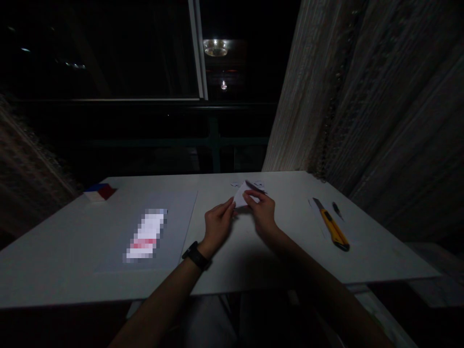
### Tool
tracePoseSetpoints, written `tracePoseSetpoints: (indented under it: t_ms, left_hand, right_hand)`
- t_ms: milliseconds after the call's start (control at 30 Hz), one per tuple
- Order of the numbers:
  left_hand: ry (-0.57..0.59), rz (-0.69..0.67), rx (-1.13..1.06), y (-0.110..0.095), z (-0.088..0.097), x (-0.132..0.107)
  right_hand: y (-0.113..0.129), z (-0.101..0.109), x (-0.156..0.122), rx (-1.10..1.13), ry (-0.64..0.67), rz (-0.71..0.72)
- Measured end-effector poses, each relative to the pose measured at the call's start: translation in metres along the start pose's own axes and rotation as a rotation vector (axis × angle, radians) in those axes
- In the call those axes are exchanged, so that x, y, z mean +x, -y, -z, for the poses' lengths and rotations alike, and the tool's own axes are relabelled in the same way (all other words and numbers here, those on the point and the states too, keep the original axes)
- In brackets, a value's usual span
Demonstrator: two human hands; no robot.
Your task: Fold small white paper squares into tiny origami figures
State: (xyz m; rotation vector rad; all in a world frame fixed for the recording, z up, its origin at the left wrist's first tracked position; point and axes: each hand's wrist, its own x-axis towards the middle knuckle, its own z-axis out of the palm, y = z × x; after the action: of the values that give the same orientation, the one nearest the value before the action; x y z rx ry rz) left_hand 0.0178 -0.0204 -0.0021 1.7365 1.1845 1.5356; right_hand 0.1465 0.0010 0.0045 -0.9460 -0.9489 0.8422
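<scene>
While pinched at both edges, likely for steadiness: paper (239, 197) near table (380, 251) centre | left hand (216, 226) fingertips closed on left edge | right hand (263, 212) closed on right edge | knife (334, 226) parked well right, seemingly clear of hands | scraps (235, 184) behind

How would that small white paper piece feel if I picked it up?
The small white paper piece looks thin, so probably light and floppy. The left hand and right hand pinch its edges, so it likely creases easily.
</scene>
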Motion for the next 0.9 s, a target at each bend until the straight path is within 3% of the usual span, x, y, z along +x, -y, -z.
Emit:
tracePoseSetpoints:
  t_ms: [167, 300, 400, 633, 767, 833, 900]
  left_hand:
    - [0.04, 0.258, -0.135, 0.005, 0.003, 0.008]
    - [0.248, 0.474, -0.324, 0.008, 0.01, 0.014]
    - [0.371, 0.512, -0.336, 0.008, 0.015, 0.015]
    - [0.139, 0.409, -0.321, 0.01, 0.015, 0.019]
    - [0.132, 0.397, -0.325, 0.012, 0.015, 0.019]
    - [0.178, 0.403, -0.316, 0.013, 0.013, 0.019]
    - [0.184, 0.39, -0.283, 0.016, 0.011, 0.019]
  right_hand:
    - [0.001, 0.012, 0.013, -0.272, 0.289, 0.031]
    - [0.002, 0.018, 0.015, -0.402, 0.429, 0.075]
    - [0.005, 0.018, 0.014, -0.396, 0.472, 0.071]
    - [0.001, 0.011, 0.009, -0.033, 0.295, -0.145]
    - [0.001, 0.008, 0.003, -0.048, 0.488, -0.344]
    - [0.0, 0.008, 0.002, -0.035, 0.424, -0.284]
    - [-0.001, 0.01, 0.003, -0.037, 0.205, -0.138]
